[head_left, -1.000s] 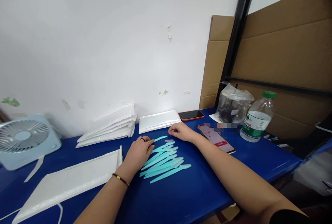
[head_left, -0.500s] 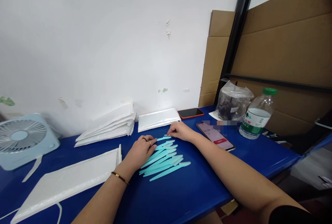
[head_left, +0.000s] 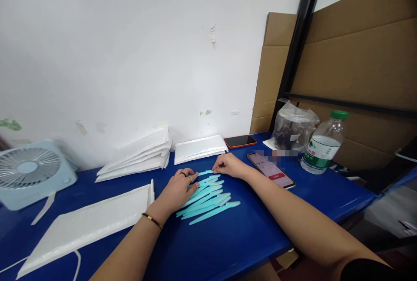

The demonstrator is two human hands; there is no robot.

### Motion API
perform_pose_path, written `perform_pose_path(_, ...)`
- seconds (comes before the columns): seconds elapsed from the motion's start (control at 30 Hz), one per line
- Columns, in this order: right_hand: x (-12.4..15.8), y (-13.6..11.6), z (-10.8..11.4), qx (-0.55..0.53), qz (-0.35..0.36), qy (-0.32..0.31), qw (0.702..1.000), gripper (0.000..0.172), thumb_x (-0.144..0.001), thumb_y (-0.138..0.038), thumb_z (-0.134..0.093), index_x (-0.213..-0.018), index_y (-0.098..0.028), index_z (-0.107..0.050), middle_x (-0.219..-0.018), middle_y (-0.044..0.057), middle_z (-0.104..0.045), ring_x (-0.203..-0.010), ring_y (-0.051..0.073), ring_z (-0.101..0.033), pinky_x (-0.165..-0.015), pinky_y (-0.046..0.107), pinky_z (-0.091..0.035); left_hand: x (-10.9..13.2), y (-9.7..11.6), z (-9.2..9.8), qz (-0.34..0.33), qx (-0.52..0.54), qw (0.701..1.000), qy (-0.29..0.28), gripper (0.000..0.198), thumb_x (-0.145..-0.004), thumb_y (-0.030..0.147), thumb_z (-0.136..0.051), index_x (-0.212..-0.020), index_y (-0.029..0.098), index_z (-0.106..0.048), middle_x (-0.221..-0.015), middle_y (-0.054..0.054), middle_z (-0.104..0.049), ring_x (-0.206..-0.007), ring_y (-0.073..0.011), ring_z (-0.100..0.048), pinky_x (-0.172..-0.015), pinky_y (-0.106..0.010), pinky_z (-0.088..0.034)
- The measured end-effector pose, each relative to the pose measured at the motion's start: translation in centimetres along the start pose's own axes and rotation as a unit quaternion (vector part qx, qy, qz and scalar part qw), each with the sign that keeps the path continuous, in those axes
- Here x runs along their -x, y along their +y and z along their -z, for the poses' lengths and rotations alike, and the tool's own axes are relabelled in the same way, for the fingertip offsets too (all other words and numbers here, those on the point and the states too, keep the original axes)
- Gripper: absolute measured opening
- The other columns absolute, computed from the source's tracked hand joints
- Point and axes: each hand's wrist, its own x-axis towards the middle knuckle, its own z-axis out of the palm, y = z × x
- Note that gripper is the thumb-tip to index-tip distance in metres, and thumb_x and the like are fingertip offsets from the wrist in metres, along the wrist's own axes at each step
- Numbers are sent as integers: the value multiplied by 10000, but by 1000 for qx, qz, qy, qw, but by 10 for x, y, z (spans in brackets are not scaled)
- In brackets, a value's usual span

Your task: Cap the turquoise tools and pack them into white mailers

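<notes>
**A:** Where is there free room on the bench (head_left: 228, 246)?

**B:** There is bare blue in front of the sticks, out to the front edge. The wall closes the back and cardboard closes the right.

**A:** Count things, from the left.

**B:** One fan (head_left: 28, 172). One padded envelope (head_left: 87, 224) lying flat. One slanting envelope stack (head_left: 137, 155) and one level stack (head_left: 198, 148), both at the wall. A fanned heap of teal sticks (head_left: 211, 203) in the middle, overlapping too much to count. Then two phones, an orange-edged phone (head_left: 240, 141) and a lit phone (head_left: 270, 170). One bag (head_left: 293, 127) and one bottle (head_left: 322, 146).

**A:** And the hands?

**B:** The left hand (head_left: 177, 190) lies open, palm down, with its fingers on the sticks' left ends. The right hand (head_left: 228, 166) is curled, fingertips at the end of the farthest stick. I cannot tell whether it pinches it.
</notes>
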Motion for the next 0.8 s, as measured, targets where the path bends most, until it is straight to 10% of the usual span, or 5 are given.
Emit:
perform_pose_path(0.2,-4,-14,-5,-7,-7,-10,1000,226,-760,-332,-628,-887,-170,-719,-816,52,-645,-695,137,-578,-633,226,-422,5,4,8,16,28,999,-39,716,-740,669,-440,-1298,221,-460,-1284,-99,-457,-1179,-270,-395,-961,-371,-371)
perform_pose_path(0.33,16,-35,8,27,-7,-112,993,799,-581,-553,-710,-1260,-183,-508,-1126,106,-546,-997,247,-509,-827,323,-417,13,19,13,34,-4,996,-88,1091,-487,759,-592,-1379,197,-313,-1382,-141,-349,-1269,-345,-275,-998,-428,-319)
perform_pose_path(0.43,37,-53,5,103,25,-132,986,1062,-471,-614,-734,-1363,-190,-345,-1246,134,-426,-1129,324,-379,-929,443,-341,20,35,12,26,-27,996,-85,1014,-504,725,-612,-1333,191,-373,-1341,-147,-389,-1222,-346,-335,-969,-439,-341)
perform_pose_path(0.6,67,-75,-15,152,108,-80,979,444,-803,-453,-548,-1139,-166,-502,-1048,104,-485,-957,226,-444,-841,376,-404,29,68,2,-20,-72,996,-53,346,-788,328,-487,-1086,157,-530,-1063,-125,-558,-1011,-255,-499,-878,-372,-409)
perform_pose_path(0.8,75,-89,-28,240,77,-94,963,209,-753,-188,-531,-950,-119,-528,-939,113,-534,-862,221,-513,-772,335,-439,33,95,-6,20,-101,992,-66,221,-733,141,-445,-922,100,-551,-930,-146,-598,-867,-248,-562,-810,-367,-430)
